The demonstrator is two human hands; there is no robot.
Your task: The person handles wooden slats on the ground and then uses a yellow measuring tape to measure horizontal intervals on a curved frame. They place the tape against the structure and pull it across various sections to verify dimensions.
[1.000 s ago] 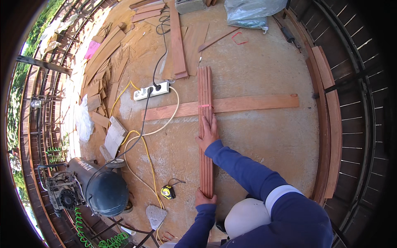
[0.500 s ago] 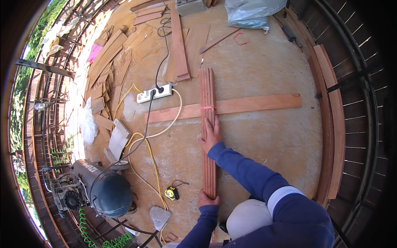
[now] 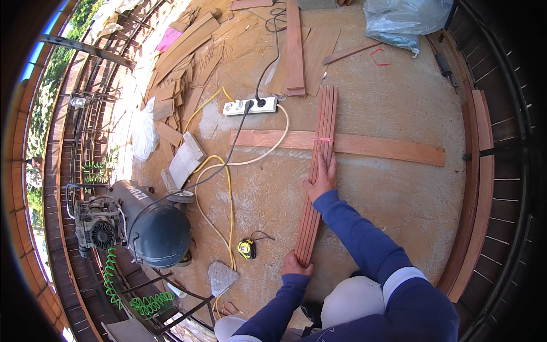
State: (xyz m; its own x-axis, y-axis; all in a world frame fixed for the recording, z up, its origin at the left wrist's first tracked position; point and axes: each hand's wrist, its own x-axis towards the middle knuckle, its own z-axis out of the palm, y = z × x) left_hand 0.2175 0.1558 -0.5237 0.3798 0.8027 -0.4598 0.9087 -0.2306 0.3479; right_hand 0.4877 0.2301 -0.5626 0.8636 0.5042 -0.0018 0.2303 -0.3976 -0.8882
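Observation:
A bundle of thin reddish-brown wooden strips (image 3: 310, 219) lies lengthwise in front of me, bound by a narrow pink band (image 3: 323, 139) in its upper part. Its far half crosses over a flat wooden plank (image 3: 387, 144) on the floor. My right hand (image 3: 323, 178) is closed over the bundle around its middle, just below the band, with the fingers along the top and the thumb at the left side. At the near end, my left hand (image 3: 296, 265) grips the strips, thumb on the right side. The undersides of both hands' grips are hidden.
A power strip (image 3: 250, 106) with cords lies beyond the plank's left part. To the left stands an air compressor (image 3: 156, 228); a tape measure (image 3: 247, 248) and a stone piece (image 3: 221, 278) are nearer. Scrap wood (image 3: 188, 51) is heaped far left. Long boards (image 3: 476, 228) line the right side.
My view has turned, so the whole scene sits tilted and further right. Both hands keep their hold on the bundle, which shows no clear shift against the plank.

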